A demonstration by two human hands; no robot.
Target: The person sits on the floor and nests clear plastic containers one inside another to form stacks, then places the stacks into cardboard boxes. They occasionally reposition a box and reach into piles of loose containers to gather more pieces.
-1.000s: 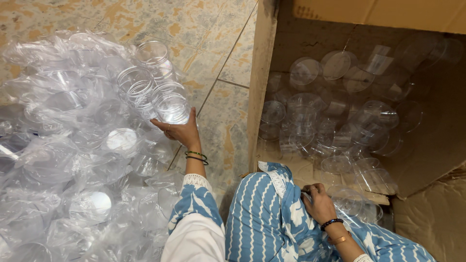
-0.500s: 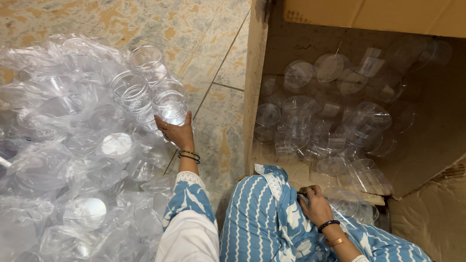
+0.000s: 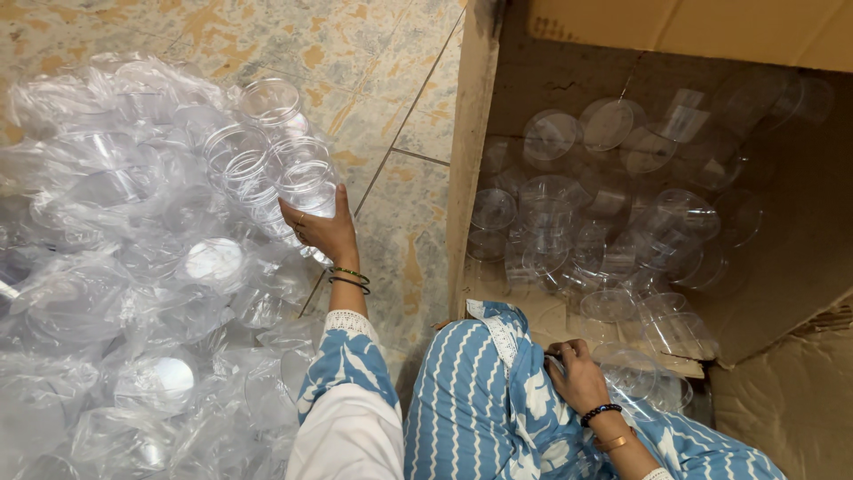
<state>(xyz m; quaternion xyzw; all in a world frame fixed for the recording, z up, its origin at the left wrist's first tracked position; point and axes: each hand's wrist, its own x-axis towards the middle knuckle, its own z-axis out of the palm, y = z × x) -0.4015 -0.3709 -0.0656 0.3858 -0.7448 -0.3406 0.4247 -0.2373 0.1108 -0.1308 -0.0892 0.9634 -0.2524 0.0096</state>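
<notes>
A strip of bare tiled floor (image 3: 391,133) runs open between the heap of bagged clear jars (image 3: 133,267) on the left and the cardboard box (image 3: 471,169) wall on the right.

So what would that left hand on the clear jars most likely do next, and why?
Probably close around the clear jar and lift it toward the cardboard box. The left hand already cups that jar at the edge of the bagged pile, and the box on the right holds loose jars of the same kind. The right hand rests by the knee.
</notes>
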